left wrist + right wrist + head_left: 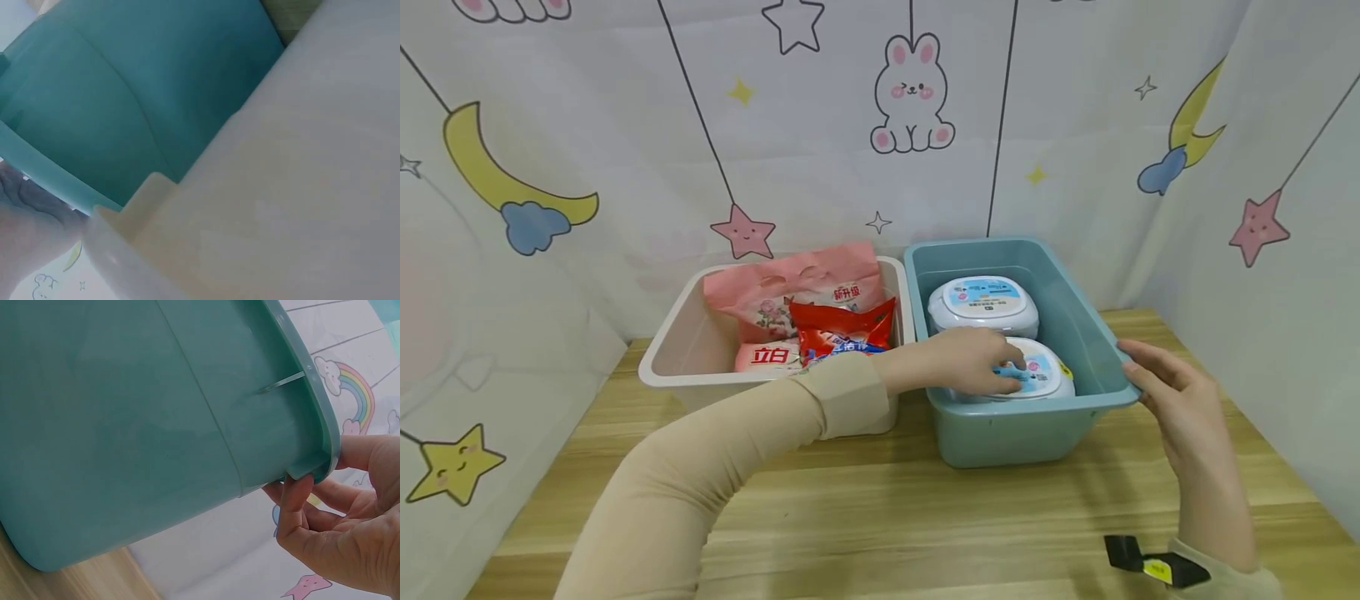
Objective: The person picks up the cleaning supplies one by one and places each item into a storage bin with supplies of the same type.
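A teal plastic bin holds two white rounded tubs with blue printed lids, a rear tub and a front tub. My left hand reaches over the bin's left rim, its slightly bent fingers resting on the front tub's lid; part of that tub is hidden beneath it. My right hand grips the bin's front right corner, thumb on the rim. In the right wrist view, the right hand's fingers curl under the rim. The left wrist view shows mostly the bins' outer walls.
Beside the teal bin, on its left, stands a white bin with a pink bag and a red bag of packaged goods. Both bins stand on a wooden table, against a printed curtain.
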`<action>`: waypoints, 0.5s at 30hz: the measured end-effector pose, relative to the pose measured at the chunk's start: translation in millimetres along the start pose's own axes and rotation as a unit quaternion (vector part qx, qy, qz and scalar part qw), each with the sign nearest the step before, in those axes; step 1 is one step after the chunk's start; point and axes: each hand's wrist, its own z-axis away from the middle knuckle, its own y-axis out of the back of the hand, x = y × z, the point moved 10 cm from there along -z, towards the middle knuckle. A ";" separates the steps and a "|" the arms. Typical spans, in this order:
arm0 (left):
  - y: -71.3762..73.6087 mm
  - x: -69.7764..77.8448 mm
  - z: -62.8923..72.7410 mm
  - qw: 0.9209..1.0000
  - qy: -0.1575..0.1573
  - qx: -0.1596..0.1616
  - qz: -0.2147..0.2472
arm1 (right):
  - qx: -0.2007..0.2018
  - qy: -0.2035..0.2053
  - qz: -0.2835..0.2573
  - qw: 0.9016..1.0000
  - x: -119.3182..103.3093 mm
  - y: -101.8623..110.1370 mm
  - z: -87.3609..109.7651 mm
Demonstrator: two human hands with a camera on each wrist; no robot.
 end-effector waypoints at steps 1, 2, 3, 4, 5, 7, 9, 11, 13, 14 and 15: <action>0.9 -0.9 1.8 1.000 0.002 0.007 0.003 | -0.001 -0.001 0.001 1.000 0.3 -0.7 0.1; 2.4 -1.4 4.3 1.000 0.005 0.017 0.005 | -0.001 -0.003 0.002 1.000 0.6 -1.5 0.0; 4.2 -1.6 6.9 1.000 0.007 0.027 0.007 | -0.001 -0.004 0.003 1.000 0.9 -2.4 -0.1; 6.0 -1.7 9.6 0.999 0.009 0.037 0.007 | -0.002 -0.005 0.004 1.000 1.1 -3.2 -0.4; 7.9 -1.5 12.5 0.999 0.011 0.048 0.006 | -0.002 -0.006 0.005 1.000 1.3 -4.1 -0.6; 11.9 0.3 18.5 0.998 0.010 0.070 -0.002 | -0.003 -0.007 0.009 1.000 1.6 -5.9 -1.5; 15.2 3.2 24.2 0.996 0.006 0.088 -0.011 | -0.003 -0.006 0.020 1.000 1.2 -7.0 -2.4; 17.5 7.1 28.5 0.994 0.000 0.104 -0.020 | 0.000 -0.002 0.036 0.999 -0.1 -6.3 -2.8; 18.7 10.8 31.3 0.993 -0.006 0.115 -0.024 | 0.004 0.004 0.057 0.998 -2.0 -4.2 -2.6; 19.0 11.8 32.3 0.993 -0.007 0.119 -0.021 | 0.005 0.007 0.072 0.997 -3.1 -3.1 -2.4; 19.4 12.6 33.2 0.992 -0.008 0.122 -0.016 | 0.008 0.010 0.087 0.996 -4.3 -1.9 -2.1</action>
